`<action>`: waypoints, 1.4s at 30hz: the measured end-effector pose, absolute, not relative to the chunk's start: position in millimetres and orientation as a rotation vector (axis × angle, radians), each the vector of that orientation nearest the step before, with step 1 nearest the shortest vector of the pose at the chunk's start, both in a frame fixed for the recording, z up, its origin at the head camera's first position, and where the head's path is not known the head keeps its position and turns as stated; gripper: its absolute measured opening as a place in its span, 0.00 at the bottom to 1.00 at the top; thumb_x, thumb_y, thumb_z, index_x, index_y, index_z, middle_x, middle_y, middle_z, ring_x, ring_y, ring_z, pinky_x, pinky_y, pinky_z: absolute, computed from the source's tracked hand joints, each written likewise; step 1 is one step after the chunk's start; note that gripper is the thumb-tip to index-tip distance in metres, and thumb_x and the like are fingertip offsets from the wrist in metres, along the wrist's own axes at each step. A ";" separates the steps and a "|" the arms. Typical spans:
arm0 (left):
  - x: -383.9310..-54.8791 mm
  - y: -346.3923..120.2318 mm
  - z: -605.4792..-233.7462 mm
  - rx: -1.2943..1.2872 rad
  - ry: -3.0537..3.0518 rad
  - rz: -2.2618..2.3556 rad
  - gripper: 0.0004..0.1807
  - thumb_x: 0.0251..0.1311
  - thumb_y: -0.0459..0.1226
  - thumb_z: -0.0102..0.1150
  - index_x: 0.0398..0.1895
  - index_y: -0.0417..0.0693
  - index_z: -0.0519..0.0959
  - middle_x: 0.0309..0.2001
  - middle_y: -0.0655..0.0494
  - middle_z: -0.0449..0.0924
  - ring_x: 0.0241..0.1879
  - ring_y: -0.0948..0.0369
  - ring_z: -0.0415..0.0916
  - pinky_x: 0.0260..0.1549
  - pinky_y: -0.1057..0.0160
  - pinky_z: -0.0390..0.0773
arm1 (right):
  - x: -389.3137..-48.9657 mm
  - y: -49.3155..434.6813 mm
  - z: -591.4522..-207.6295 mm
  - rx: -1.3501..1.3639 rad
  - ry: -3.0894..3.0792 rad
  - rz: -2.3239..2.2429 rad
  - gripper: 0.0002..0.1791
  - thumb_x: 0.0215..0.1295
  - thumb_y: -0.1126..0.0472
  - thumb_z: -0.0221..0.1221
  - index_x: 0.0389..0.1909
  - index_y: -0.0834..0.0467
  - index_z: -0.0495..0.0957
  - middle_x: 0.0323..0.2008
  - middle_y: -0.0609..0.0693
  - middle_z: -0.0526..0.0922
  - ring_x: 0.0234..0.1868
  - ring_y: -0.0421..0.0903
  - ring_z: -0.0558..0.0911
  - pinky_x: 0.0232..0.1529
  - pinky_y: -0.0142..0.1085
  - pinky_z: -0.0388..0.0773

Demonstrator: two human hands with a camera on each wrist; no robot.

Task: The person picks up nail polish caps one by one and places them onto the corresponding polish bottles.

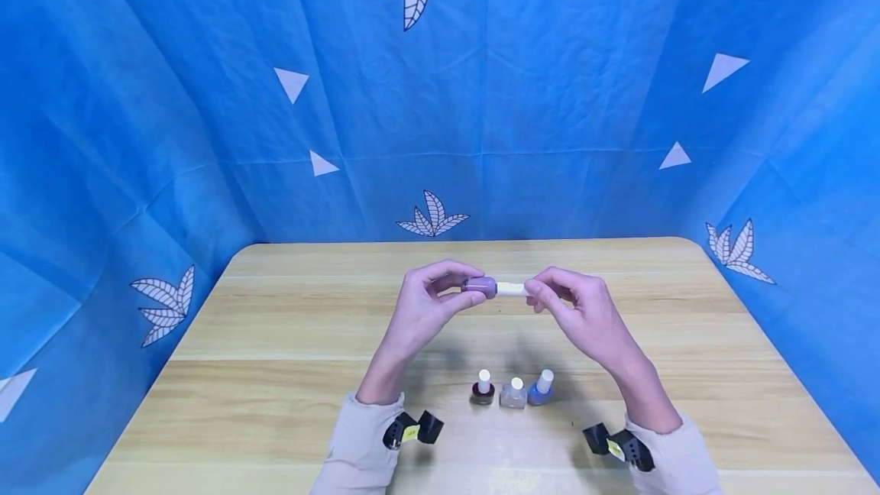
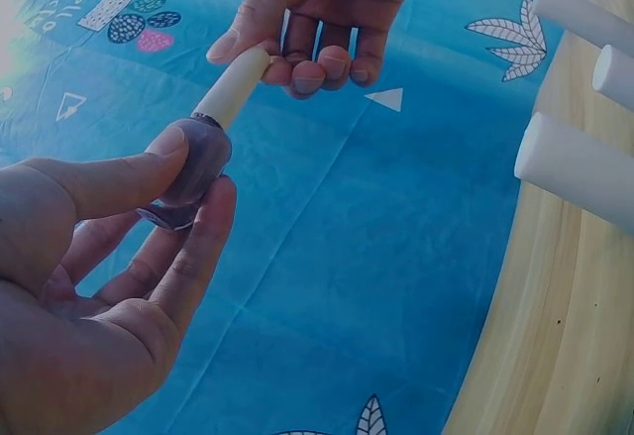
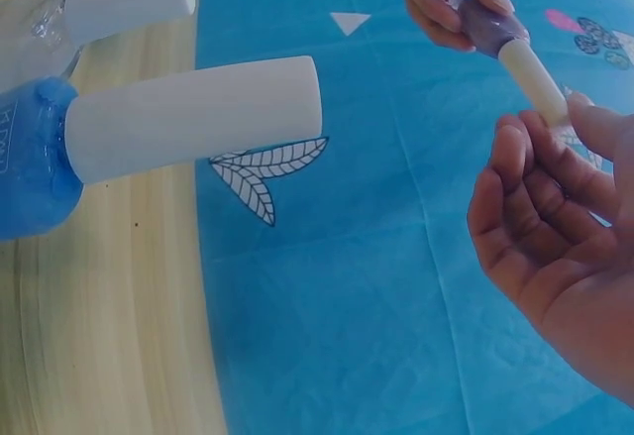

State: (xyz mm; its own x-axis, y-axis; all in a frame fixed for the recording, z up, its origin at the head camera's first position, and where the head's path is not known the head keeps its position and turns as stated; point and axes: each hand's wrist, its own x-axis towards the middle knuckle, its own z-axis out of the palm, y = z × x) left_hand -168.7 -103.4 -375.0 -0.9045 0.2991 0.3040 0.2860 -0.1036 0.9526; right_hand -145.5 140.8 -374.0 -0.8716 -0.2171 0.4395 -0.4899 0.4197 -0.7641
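Note:
A purple nail polish bottle [image 1: 480, 286] with a white cap [image 1: 511, 289] is held sideways above the table, cap toward the right. My left hand [image 1: 429, 300] pinches its glass body between thumb and fingers. At the other end, my right hand [image 1: 577, 312] pinches the tip of the cap with thumb and forefinger. In the left wrist view the cap [image 2: 235, 88] sits on the bottle's neck, with a thin dark ring at the joint. The right wrist view shows the remaining right fingers [image 3: 525, 207] loosely curled beside the cap.
Nearer the person, a dark red polish bottle [image 1: 483, 394], a clear one [image 1: 512, 396] and a blue one [image 1: 539, 393] stand in a row on the wooden table [image 1: 275, 373], all white-capped. A blue patterned cloth [image 1: 550, 98] hangs behind and at both sides.

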 end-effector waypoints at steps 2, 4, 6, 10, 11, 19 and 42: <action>-169.0 -103.3 -375.1 0.687 2.094 2.224 0.13 0.57 0.24 0.71 0.47 0.36 0.85 0.47 0.45 0.85 0.47 0.51 0.85 0.50 0.55 0.87 | -145.5 140.9 -374.3 0.611 -2.403 1.444 0.07 0.75 0.64 0.60 0.37 0.56 0.85 0.29 0.42 0.85 0.31 0.44 0.85 0.35 0.33 0.86; -169.1 -103.4 -375.3 0.688 2.090 2.228 0.14 0.58 0.24 0.71 0.47 0.36 0.85 0.48 0.45 0.85 0.48 0.51 0.85 0.50 0.55 0.87 | -145.9 140.8 -375.0 0.612 -2.397 1.452 0.06 0.74 0.64 0.61 0.38 0.57 0.85 0.29 0.42 0.85 0.31 0.45 0.85 0.36 0.33 0.86; -169.5 -103.5 -375.8 0.683 2.087 2.235 0.14 0.58 0.24 0.71 0.47 0.36 0.85 0.48 0.45 0.85 0.48 0.51 0.85 0.50 0.55 0.86 | -146.3 140.6 -375.5 0.613 -2.389 1.457 0.05 0.74 0.64 0.61 0.40 0.59 0.84 0.31 0.43 0.85 0.32 0.45 0.86 0.37 0.32 0.86; -170.1 -103.5 -375.7 0.663 2.088 2.247 0.14 0.57 0.24 0.71 0.47 0.37 0.85 0.48 0.45 0.85 0.48 0.51 0.85 0.50 0.55 0.86 | -145.7 140.1 -374.7 0.613 -2.367 1.455 0.05 0.73 0.65 0.63 0.46 0.59 0.83 0.36 0.43 0.86 0.34 0.44 0.86 0.40 0.30 0.86; -170.1 -103.6 -375.4 0.658 2.091 2.248 0.14 0.57 0.24 0.72 0.47 0.37 0.85 0.48 0.45 0.85 0.48 0.51 0.85 0.50 0.55 0.86 | -145.3 140.0 -374.2 0.610 -2.361 1.460 0.06 0.72 0.65 0.63 0.47 0.58 0.83 0.37 0.43 0.86 0.35 0.44 0.86 0.41 0.30 0.86; -170.4 -103.4 -374.9 0.643 2.112 2.235 0.14 0.57 0.24 0.72 0.47 0.37 0.85 0.48 0.46 0.85 0.48 0.52 0.85 0.50 0.56 0.86 | -146.0 140.1 -372.6 0.700 -2.291 1.449 0.15 0.63 0.70 0.70 0.49 0.56 0.83 0.40 0.46 0.87 0.39 0.43 0.84 0.43 0.30 0.85; -167.8 -103.5 -374.2 0.635 2.110 2.225 0.14 0.59 0.27 0.72 0.48 0.39 0.86 0.47 0.47 0.85 0.48 0.52 0.85 0.50 0.56 0.86 | -146.3 140.4 -372.0 0.793 -2.167 1.478 0.18 0.56 0.79 0.70 0.44 0.60 0.86 0.45 0.51 0.87 0.41 0.43 0.85 0.44 0.32 0.87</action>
State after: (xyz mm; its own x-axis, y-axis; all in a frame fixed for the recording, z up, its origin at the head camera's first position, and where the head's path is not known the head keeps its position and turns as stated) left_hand -167.8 -103.5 -374.2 -0.9176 0.2804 0.2817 0.2663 -0.0923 0.9594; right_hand -146.3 140.4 -372.0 -0.7594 -0.2288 0.6090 -0.6505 0.2803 -0.7058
